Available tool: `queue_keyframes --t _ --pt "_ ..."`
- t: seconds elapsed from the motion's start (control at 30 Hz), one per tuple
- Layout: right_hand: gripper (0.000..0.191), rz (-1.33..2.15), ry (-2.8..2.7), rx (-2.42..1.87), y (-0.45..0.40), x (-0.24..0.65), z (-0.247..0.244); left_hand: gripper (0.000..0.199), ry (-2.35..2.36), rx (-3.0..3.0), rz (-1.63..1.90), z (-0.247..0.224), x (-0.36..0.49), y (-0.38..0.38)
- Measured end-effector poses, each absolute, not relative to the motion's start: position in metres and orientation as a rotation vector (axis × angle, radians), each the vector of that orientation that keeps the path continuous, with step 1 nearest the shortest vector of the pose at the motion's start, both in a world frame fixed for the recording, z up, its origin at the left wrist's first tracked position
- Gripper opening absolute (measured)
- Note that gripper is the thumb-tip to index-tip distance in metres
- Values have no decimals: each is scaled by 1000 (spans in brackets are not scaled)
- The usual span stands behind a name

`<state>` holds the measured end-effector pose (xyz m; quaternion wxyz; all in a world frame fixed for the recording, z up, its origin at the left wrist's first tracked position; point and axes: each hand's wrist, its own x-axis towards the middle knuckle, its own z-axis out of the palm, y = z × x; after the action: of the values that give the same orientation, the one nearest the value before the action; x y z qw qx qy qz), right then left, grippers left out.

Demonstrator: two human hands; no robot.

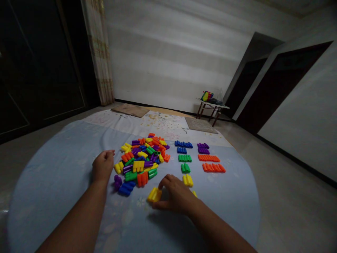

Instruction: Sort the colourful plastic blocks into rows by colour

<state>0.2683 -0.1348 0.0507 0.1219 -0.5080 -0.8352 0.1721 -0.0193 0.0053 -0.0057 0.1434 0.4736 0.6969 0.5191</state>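
My right hand point(175, 194) grips a yellow plastic block point(154, 194) made of joined tubes, thumb at its near side and forefinger at its far side, low over the tablecloth. My left hand point(102, 165) rests curled in a loose fist left of a heap of mixed blocks, with nothing visible in it. At the heap's near edge lie an orange block point(142, 179), a blue block point(126, 188) and a purple block point(117, 182). Beyond my right hand stands a yellow block point(187, 180); another yellow piece point(194, 193) is partly hidden behind the hand.
Right of the heap, joined blocks lie in two columns: blue point(183, 144), green point(185, 158), purple point(203, 145) and orange point(209, 158). A pale blue cloth point(65, 168) covers the round table. Mats point(131, 109) lie at its far side; a small table point(213, 104) stands beyond.
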Motion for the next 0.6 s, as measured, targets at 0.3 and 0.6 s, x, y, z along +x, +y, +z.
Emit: queue_keyframes --t 0.3,0.6 --pt "49 482 -2473 -1507 -123 273 53 34 2004 1339 1474 1 -18 0" --pt "49 330 -2508 -1626 -105 326 56 32 2009 1325 1452 3 -15 -1"
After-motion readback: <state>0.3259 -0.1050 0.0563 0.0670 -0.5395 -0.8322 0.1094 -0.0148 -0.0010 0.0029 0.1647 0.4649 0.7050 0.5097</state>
